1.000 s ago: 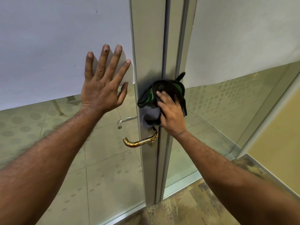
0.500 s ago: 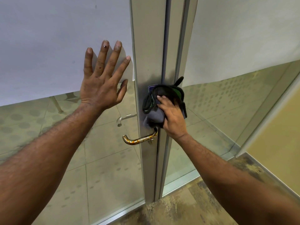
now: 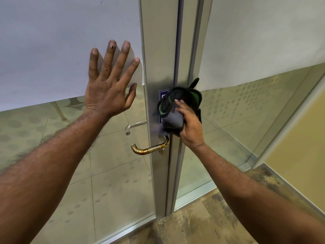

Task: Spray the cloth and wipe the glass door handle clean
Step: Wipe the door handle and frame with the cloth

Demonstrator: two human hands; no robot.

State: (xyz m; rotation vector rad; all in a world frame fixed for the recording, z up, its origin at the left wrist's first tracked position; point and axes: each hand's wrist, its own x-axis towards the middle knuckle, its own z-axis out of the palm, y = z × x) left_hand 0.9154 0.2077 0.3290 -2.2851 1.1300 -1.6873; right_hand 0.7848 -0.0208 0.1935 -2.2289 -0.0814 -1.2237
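Note:
A brass lever handle [image 3: 149, 149] juts left from the grey metal door stile [image 3: 159, 50]. My right hand [image 3: 190, 123] grips a bunched cloth [image 3: 173, 118], dark with grey and green parts, and holds it against the stile just above the handle's base. The cloth covers part of a small blue sign [image 3: 162, 95]. My left hand [image 3: 110, 85] lies flat with fingers spread on the frosted part of the glass door [image 3: 61, 50], left of the stile. No spray bottle is in sight.
A second glass panel [image 3: 255, 67] with frosted film stands right of the stile. Through the clear lower glass I see a tiled floor and the inner handle [image 3: 131, 126]. Worn brown flooring [image 3: 202, 224] lies at my feet. A yellow wall [image 3: 302, 147] runs along the right.
My right hand and the cloth have slid a little lower and rightward on the stile, uncovering more of the blue sign. My left hand has stayed flat on the glass.

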